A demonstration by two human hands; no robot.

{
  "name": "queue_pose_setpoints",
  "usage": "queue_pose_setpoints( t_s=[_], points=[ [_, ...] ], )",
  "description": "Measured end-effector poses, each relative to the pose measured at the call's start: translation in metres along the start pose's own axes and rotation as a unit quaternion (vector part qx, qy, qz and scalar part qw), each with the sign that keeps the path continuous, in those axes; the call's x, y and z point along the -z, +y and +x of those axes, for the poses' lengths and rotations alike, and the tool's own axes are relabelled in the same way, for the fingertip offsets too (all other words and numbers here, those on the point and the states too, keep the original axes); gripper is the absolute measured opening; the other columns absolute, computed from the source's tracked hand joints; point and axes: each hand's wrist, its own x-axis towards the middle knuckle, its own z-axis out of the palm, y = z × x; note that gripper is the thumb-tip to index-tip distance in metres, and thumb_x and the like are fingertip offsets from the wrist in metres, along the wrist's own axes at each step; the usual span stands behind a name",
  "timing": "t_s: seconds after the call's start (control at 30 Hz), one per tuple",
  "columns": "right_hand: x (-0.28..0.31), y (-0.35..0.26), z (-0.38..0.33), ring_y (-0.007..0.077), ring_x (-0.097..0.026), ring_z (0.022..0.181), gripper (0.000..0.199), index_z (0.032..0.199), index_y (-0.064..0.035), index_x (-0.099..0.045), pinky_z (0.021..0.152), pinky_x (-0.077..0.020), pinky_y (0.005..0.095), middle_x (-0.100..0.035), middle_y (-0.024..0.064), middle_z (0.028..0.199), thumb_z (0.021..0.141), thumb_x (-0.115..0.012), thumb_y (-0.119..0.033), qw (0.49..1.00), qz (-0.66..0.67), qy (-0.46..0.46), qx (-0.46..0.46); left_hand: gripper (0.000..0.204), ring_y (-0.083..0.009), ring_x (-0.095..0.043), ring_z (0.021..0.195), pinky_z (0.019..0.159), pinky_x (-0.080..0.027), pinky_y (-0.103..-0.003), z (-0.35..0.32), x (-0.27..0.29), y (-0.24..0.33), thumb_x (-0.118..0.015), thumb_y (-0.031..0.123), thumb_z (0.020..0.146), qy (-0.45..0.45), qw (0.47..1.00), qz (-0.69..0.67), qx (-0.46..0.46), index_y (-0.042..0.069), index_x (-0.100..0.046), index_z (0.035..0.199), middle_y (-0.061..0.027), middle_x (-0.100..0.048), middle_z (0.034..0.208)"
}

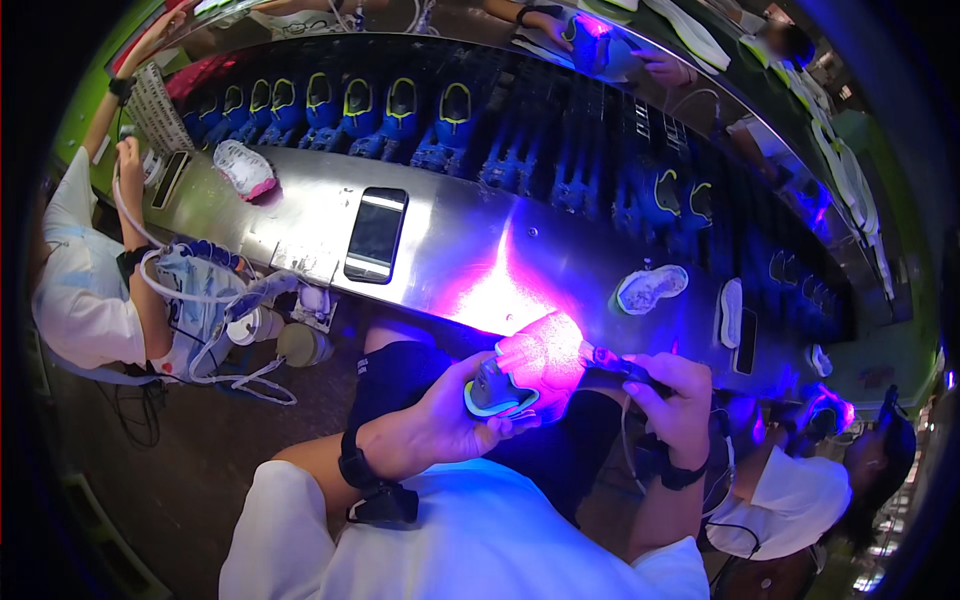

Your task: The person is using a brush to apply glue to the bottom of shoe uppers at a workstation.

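Observation:
My left hand [443, 420] is wrapped round the heel end of a shoe upper [545, 365] and holds it tilted above my lap. Its collar [497, 392] is dark with a pale green edge, and bright pink-violet light washes out the rest. My right hand [675, 390] is closed on a dark pen-shaped tool [622, 366] with a thin tube hanging from it. The tool's tip points at the upper's side; whether it touches is lost in the glare. Both wrists carry black straps.
A metal table [300, 215] lies ahead, with a phone [376, 236], a pink-and-white sole [243, 170] and a white sole [652, 289] on it. Blue shoes [455, 115] stand in a row along a dark conveyor [590, 130]. Co-workers sit left [95, 290] and right [780, 500]; others work across.

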Motion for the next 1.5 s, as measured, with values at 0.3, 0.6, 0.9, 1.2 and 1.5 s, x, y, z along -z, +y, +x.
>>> queue_pose_setpoints(
  t_s=[0.3,0.6,0.9,1.2,1.5],
  points=[
    [-0.022,0.045,0.000,0.0126,-0.059,0.068,0.034,0.101,0.0051,-0.075,0.061,-0.0433,0.0272,-0.067,0.0050,0.080,0.072,-0.087,-0.007,0.991,0.128,0.040,0.019,0.066,-0.0341,-0.072,0.080,0.061,-0.064,-0.029,0.015,0.012,0.000,-0.051,0.054,0.099,-0.060,0.977,-0.170,0.115,-0.003,-0.058,0.131,-0.0388,-0.060,0.120],
    [-0.045,0.072,-0.051,0.0137,-0.062,0.069,0.035,0.107,-0.0030,-0.079,0.066,-0.0473,0.0273,-0.068,0.0041,0.082,0.074,-0.087,-0.011,0.978,0.198,0.051,-0.030,0.058,-0.0325,-0.071,0.084,0.071,-0.064,-0.037,0.014,-0.007,-0.001,-0.058,0.048,0.099,-0.088,0.988,-0.075,0.102,0.002,-0.058,0.133,-0.0313,-0.064,0.118],
    [-0.017,0.029,0.008,0.0226,-0.069,0.075,0.034,0.117,-0.0026,-0.074,0.073,-0.0532,0.0313,-0.072,0.0132,0.087,0.084,-0.079,-0.008,0.984,-0.028,0.162,-0.070,0.085,-0.0258,-0.056,0.132,0.114,-0.043,-0.042,0.016,-0.044,0.049,-0.077,0.021,0.085,0.020,0.860,0.480,-0.172,-0.003,-0.035,0.155,-0.0146,-0.056,0.144],
    [-0.017,0.006,0.009,0.0240,-0.069,0.075,0.039,0.120,-0.0059,-0.074,0.070,-0.0527,0.0325,-0.071,0.0121,0.087,0.082,-0.080,-0.004,0.979,0.011,0.200,0.027,0.094,-0.0219,-0.051,0.135,0.115,-0.040,-0.039,0.004,-0.054,0.064,-0.085,0.013,0.075,-0.025,0.794,0.574,-0.198,-0.003,-0.038,0.155,-0.0113,-0.056,0.144],
    [-0.032,0.009,0.000,0.0180,-0.071,0.084,0.037,0.119,0.0001,-0.073,0.076,-0.0543,0.0311,-0.072,0.0110,0.090,0.083,-0.079,-0.001,0.981,0.113,0.158,-0.028,0.100,-0.0237,-0.054,0.133,0.113,-0.043,-0.040,0.004,-0.057,0.045,-0.090,0.026,0.071,-0.013,0.755,0.607,-0.248,-0.004,-0.040,0.153,-0.0126,-0.057,0.143]
  ],
)
